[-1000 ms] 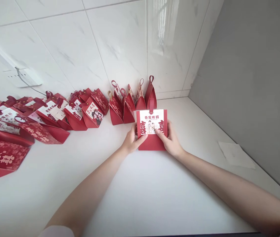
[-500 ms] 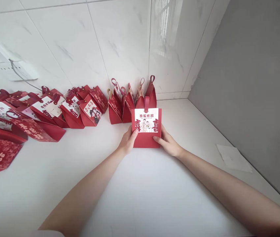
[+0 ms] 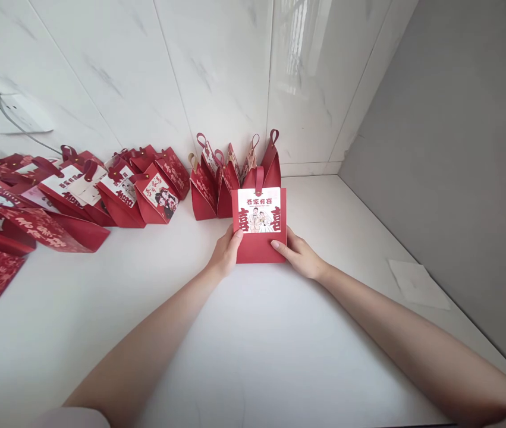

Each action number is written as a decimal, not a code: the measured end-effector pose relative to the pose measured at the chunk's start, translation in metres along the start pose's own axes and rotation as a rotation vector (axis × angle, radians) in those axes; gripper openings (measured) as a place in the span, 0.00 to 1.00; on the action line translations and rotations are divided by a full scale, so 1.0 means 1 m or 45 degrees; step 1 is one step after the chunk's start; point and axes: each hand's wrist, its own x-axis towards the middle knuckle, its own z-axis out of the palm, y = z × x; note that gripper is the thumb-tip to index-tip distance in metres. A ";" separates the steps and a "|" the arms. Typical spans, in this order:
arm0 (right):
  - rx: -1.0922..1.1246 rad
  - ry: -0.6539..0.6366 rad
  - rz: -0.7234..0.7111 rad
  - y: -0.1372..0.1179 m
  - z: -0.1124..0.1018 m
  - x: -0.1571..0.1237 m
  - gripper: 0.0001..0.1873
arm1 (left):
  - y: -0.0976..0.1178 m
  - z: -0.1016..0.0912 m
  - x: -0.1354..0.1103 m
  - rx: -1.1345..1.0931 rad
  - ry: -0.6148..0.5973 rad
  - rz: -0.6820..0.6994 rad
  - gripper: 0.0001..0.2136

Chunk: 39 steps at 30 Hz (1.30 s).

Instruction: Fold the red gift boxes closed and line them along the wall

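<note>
Between my two hands is a red gift box (image 3: 259, 247) with a ribbon loop on top and a white printed panel showing a couple in wedding clothes. My left hand (image 3: 226, 251) grips its left edge, thumb on the front. On the right edge my right hand (image 3: 301, 254) is closed, its thumb pressed on the lower front. The fingers behind the box are hidden. Just behind it, several red gift boxes (image 3: 204, 196) with ribbon loops stand upright against the wall, partly covered by the held one.
Many more red gift boxes (image 3: 121, 199) lie tilted and crowded along the left side of the white table (image 3: 235, 345). A white paper sheet (image 3: 417, 284) lies at the right by a grey panel (image 3: 449, 148). A socket (image 3: 12, 113) with a cable is on the tiled wall.
The whole view has shifted slightly, so everything sits a little further left and higher. Both hands keep the same hold on the box.
</note>
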 end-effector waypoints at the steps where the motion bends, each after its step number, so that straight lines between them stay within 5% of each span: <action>1: 0.008 0.010 0.006 0.000 0.000 0.000 0.39 | 0.001 0.000 0.000 0.000 0.007 -0.004 0.28; 6: 0.063 0.087 0.010 0.003 0.001 -0.001 0.46 | 0.009 -0.002 -0.001 -0.088 0.048 -0.036 0.28; 27: 0.075 0.154 0.058 0.007 -0.003 0.002 0.39 | 0.003 -0.003 0.000 -0.119 0.026 -0.055 0.29; 34: 0.067 0.077 -0.254 0.004 0.003 -0.004 0.37 | -0.006 -0.004 0.008 -0.411 0.025 -0.031 0.26; 39: -0.039 0.018 -0.381 0.001 0.009 -0.007 0.38 | -0.006 -0.002 0.009 -0.190 0.230 0.109 0.24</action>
